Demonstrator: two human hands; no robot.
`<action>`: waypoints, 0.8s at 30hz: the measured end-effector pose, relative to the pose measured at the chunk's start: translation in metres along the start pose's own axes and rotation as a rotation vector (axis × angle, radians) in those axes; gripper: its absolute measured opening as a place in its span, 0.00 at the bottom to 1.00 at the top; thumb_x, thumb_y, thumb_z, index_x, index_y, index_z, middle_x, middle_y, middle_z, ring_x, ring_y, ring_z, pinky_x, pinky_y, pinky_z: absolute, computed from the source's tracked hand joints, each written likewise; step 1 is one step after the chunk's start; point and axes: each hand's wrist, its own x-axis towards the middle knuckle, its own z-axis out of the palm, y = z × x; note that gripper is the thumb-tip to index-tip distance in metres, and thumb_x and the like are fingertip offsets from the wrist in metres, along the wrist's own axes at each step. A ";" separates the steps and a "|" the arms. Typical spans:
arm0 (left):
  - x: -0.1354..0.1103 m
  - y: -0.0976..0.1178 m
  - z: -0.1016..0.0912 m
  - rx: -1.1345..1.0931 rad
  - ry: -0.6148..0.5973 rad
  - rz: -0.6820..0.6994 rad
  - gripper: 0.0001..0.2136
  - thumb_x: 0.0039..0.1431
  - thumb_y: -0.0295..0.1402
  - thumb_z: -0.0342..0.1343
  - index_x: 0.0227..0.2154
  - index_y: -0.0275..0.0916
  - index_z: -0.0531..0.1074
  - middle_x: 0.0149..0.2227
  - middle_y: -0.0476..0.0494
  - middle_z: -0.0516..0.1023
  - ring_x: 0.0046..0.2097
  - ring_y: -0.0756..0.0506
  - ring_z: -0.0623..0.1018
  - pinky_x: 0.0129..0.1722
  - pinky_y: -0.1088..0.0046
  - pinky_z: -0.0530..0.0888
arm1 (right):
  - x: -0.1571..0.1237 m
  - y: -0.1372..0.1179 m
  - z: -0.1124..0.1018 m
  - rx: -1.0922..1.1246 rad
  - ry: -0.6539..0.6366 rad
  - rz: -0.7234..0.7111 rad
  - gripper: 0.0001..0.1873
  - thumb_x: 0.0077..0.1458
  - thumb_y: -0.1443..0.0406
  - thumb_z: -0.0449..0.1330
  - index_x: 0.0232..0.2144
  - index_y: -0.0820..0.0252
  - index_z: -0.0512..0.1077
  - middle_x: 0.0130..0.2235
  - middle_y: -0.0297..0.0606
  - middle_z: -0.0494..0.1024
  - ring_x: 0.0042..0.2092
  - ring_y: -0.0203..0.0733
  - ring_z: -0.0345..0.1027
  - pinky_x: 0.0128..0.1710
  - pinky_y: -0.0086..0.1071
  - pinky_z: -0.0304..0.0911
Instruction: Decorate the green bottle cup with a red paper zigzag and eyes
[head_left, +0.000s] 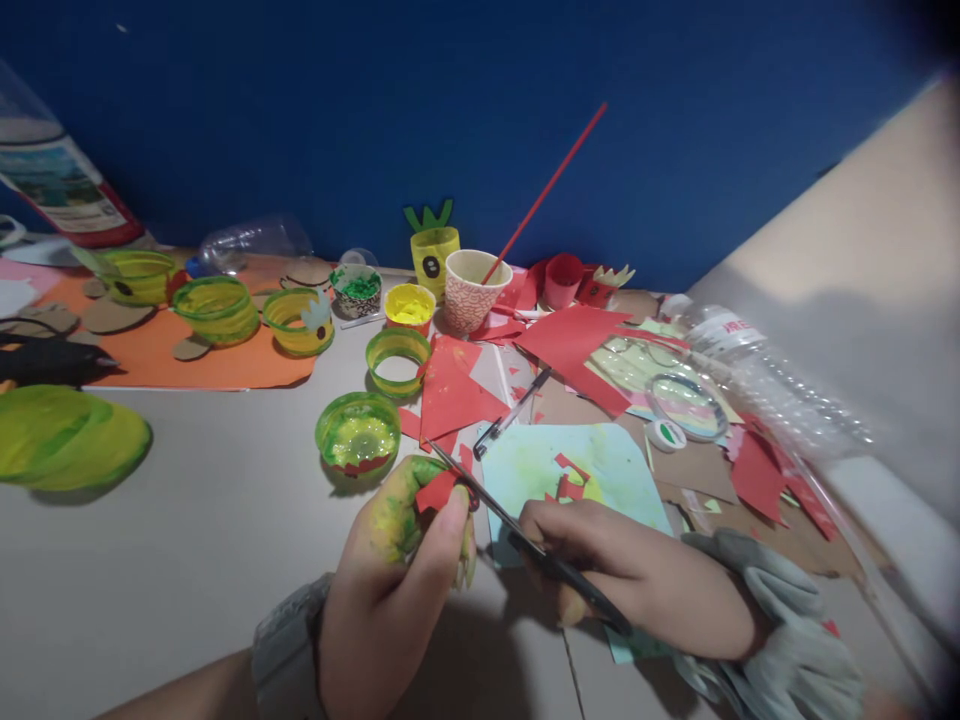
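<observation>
My left hand [412, 560], smeared with green and yellow paint, pinches a small piece of red paper [436, 491] between thumb and fingers. My right hand [592, 560] grips a pair of black-handled scissors [555, 562], whose blades reach across to the red paper. Whether the blades are parted I cannot tell. Below the hands' far side lies a light blue sheet [622, 460] with red scraps [573, 480] and yellow-green stains. Just beyond my left hand sits a green-and-yellow painted bowl [358, 437] with a red strip on its near rim.
A green painted ring [397, 362], paint cups [409, 306] and a patterned cup [471, 290] holding a red stick stand farther back. Red sheets [574, 345] and a pen [512, 414] lie beyond the blue sheet. A plastic bottle [772, 370] lies right; painted bowls [216, 312] rest on orange paper left.
</observation>
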 end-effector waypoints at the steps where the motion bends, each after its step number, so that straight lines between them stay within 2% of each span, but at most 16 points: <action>1: 0.000 0.000 0.000 -0.001 -0.001 -0.004 0.12 0.62 0.31 0.54 0.23 0.37 0.67 0.25 0.49 0.68 0.28 0.51 0.68 0.30 0.80 0.70 | 0.000 0.000 0.000 -0.012 0.001 -0.001 0.08 0.59 0.64 0.50 0.27 0.58 0.58 0.26 0.31 0.64 0.28 0.35 0.56 0.27 0.27 0.53; 5: 0.002 0.001 0.001 -0.011 -0.008 0.024 0.09 0.61 0.30 0.54 0.24 0.38 0.68 0.25 0.50 0.69 0.29 0.52 0.69 0.32 0.80 0.70 | 0.000 0.000 0.000 0.000 -0.005 0.000 0.08 0.59 0.63 0.50 0.28 0.58 0.59 0.27 0.31 0.65 0.28 0.35 0.57 0.27 0.28 0.54; 12: 0.002 0.001 0.000 0.020 0.003 0.046 0.10 0.62 0.29 0.52 0.23 0.39 0.66 0.24 0.52 0.67 0.28 0.52 0.68 0.30 0.82 0.69 | 0.000 0.001 0.001 0.006 0.001 0.006 0.09 0.59 0.63 0.50 0.26 0.58 0.58 0.26 0.30 0.64 0.28 0.34 0.56 0.27 0.27 0.54; 20: 0.003 0.009 0.001 0.030 -0.031 0.032 0.11 0.59 0.32 0.54 0.22 0.39 0.66 0.23 0.50 0.66 0.27 0.50 0.67 0.30 0.78 0.67 | 0.000 0.001 0.003 0.067 0.003 0.030 0.09 0.59 0.63 0.53 0.27 0.58 0.58 0.27 0.30 0.64 0.27 0.34 0.56 0.26 0.27 0.53; 24: 0.004 0.009 -0.001 0.076 -0.062 0.030 0.12 0.61 0.31 0.51 0.21 0.40 0.63 0.22 0.51 0.64 0.26 0.50 0.64 0.27 0.78 0.65 | 0.000 0.003 0.003 0.060 0.011 0.038 0.09 0.57 0.64 0.53 0.27 0.58 0.58 0.27 0.30 0.65 0.28 0.34 0.57 0.26 0.27 0.53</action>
